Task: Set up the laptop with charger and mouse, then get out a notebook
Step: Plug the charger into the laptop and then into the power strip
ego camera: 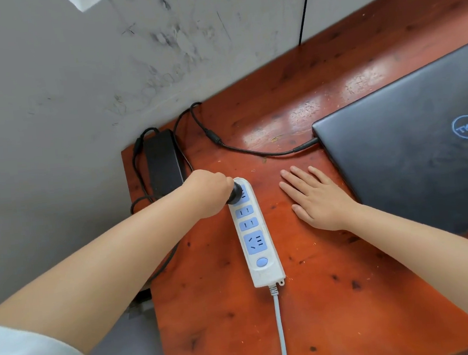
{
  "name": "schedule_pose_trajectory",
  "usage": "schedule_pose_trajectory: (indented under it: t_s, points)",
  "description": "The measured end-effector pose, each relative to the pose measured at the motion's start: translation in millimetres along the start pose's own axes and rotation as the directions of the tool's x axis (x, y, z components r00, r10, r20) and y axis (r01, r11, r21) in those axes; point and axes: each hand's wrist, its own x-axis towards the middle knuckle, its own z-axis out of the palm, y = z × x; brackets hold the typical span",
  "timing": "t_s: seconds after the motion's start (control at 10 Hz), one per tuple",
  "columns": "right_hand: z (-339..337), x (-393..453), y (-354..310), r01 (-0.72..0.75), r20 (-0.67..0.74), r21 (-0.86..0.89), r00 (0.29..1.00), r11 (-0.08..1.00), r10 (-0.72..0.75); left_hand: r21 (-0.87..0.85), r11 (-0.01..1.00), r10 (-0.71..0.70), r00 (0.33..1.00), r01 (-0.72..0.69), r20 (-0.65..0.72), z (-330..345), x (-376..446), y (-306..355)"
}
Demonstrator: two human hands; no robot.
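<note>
Head view, sole entry. Desk: red-brown wood, set against a grey wall. Laptop: dark, lid closed, at the right, its long edge running from near-left to far-right. Cord: black, its tip seated at the laptop's left corner, running left and far, then looping round toward the brick, which lies at the far-left corner of the desk beside the wall, long axis near to far. Strip: white with blue sockets, at centre, long axis near to far and tilted slightly, its own grey lead leaving at the near end. Plug: black, at the strip's farthest socket, pointing right and down into it; whether fully seated cannot be told. Left hand: closed into a fist round the plug, pressing it toward the socket. Right hand: flat on the desk, fingers spread, holding nothing, between strip and laptop, just beside the laptop's near-left edge. Progress, by judgement: charger joined at the laptop end, mains end being pushed home. Outstanding: mouse and notebook, neither in sight; lid not yet raised.
</note>
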Motion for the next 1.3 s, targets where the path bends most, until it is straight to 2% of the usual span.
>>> schedule_pose_trajectory:
  t_s: [0.1, 0.2, 0.4, 0.5, 0.6, 0.7, 0.8, 0.9, 1.0, 1.2, 1.3]
  points:
    - [0.7, -1.2, -0.5, -0.001, -0.029, 0.004, 1.0, 1.0, 0.001, 0.079, 0.996, 0.051, 0.999, -0.051, 0.012, -11.7, 7.4, 7.7]
    - [2.0, -1.9, -1.0, 0.001, -0.046, 0.009, 0.999, 1.0, -0.001, 0.075, 0.997, 0.023, 0.99, -0.034, 0.141, -21.6, 13.3, 15.3]
    - [-1.1, -4.3, -1.5, -0.001, -0.046, 0.02, 0.999, 1.0, 0.001, -0.04, 0.985, -0.143, 0.918, 0.169, 0.37, -22.5, 13.7, 21.9]
    - [-0.6, -3.2, -2.6, 0.006, -0.051, 0.025, 0.999, 1.0, -0.005, -0.008, 0.993, -0.108, 0.933, 0.118, 0.344, -21.5, 25.5, 20.3]
    - [-2.1, -2.8, -2.2, 0.011, -0.062, 0.019, 0.998, 1.0, -0.01, -0.013, 0.988, -0.138, 0.912, 0.155, 0.387, -19.7, 25.6, 23.0]
    - [0.5, -3.6, -1.3, 0.002, -0.066, 0.02, 0.998, 1.0, -0.001, -0.015, 0.991, -0.114, 0.908, 0.131, 0.402, -5.2, 16.7, 26.8]
    - [0.8, -3.6, -2.2, 0.011, -0.07, 0.025, 0.998, 1.0, -0.01, 0.054, 0.994, -0.113, 0.893, 0.099, 0.435, -6.4, 20.3, 26.1]
    - [1.5, -3.0, -1.7, -0.001, -0.082, 0.034, 0.997, 0.999, 0.004, 0.085, 0.987, -0.161, 0.85, 0.136, 0.502, -19.5, 32.3, 30.2]
    - [0.6, -3.8, -2.3, 0.01, -0.071, 0.023, 0.997, 1.0, -0.008, 0.071, 0.981, -0.19, 0.845, 0.178, 0.5, -13.6, 36.4, 31.3]
    - [0.1, -6.1, -3.5, -0.005, -0.055, 0.005, 0.998, 1.0, 0.005, 0.001, 0.971, -0.212, 0.858, 0.239, 0.469, -11.3, 31.1, 34.6]
    - [0.2, -4.1, -3.6, -0.009, -0.056, 0.017, 0.998, 1.0, 0.01, 0.007, 0.981, -0.178, 0.88, 0.195, 0.44, -11.3, 31.4, 32.8]
